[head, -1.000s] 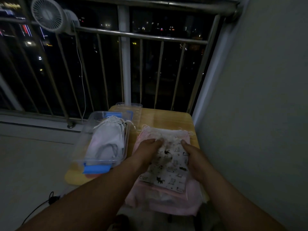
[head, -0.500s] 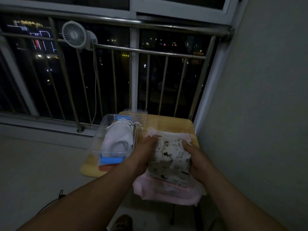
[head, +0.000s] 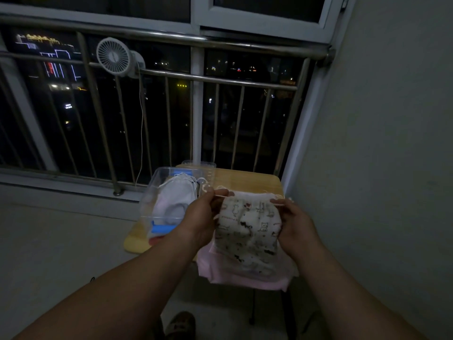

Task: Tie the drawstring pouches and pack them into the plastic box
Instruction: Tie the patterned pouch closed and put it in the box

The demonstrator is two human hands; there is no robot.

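A metal window railing [head: 220, 81] spans the upper half of the frame, with a grey wall [head: 392, 143] filling the right side. Below the middle we see a small wooden surface [head: 245, 177]. At its left end stands a clear plastic box [head: 149, 200] with blue latches, and a white drawstring pouch [head: 174, 202] lies inside it. A pile of pink pouches [head: 245, 278] lies on the near right part of the surface and hangs over its near edge.

Just right of the box we hold a cat-print drawstring pouch [head: 247, 229] in front of the pink pile, its mouth gathered at the top. Our left grip [head: 198, 217] is closed, pinching the drawstring [head: 220, 196] at the pouch's upper left corner. Our right grip [head: 296, 224] is closed too, pinching the cord at the upper right corner. The two cords run outward from the mouth.

A small white fan [head: 114, 56] is clipped to the railing at the upper left, its cable hanging down.
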